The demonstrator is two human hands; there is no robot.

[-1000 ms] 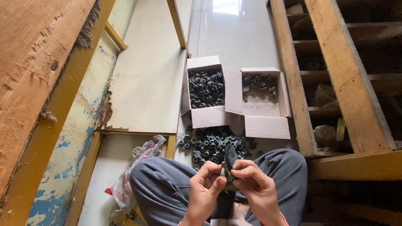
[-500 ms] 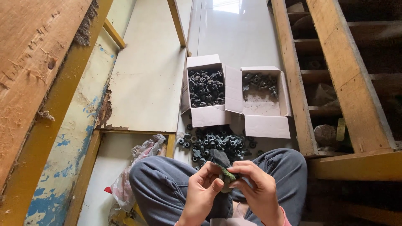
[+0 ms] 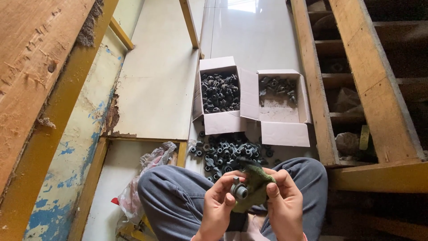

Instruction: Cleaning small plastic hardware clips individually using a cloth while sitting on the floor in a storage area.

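Over on the left a rough wooden plank (image 3: 31, 67) leans above a wall with flaking blue paint, and a crumpled plastic bag (image 3: 145, 178) lies on the floor just beside the seated person's knee. The left hand (image 3: 218, 207) is curled nearly closed, its thumb and fingertips pinching a small dark round metal fitting (image 3: 239, 190) in front of the lap. Pressed against that fitting is a green scouring pad (image 3: 254, 185), which the right hand (image 3: 283, 205) grips with fingers folded around it. On the pale tiled floor beyond the knees sits a loose pile of similar dark fittings (image 3: 229, 154). Behind the pile stand two open cardboard boxes touching side by side: the left box (image 3: 218, 91) is heaped full of fittings, the right box (image 3: 281, 102) holds only a few at its far end. A wooden pallet frame (image 3: 356, 80) runs along the right.
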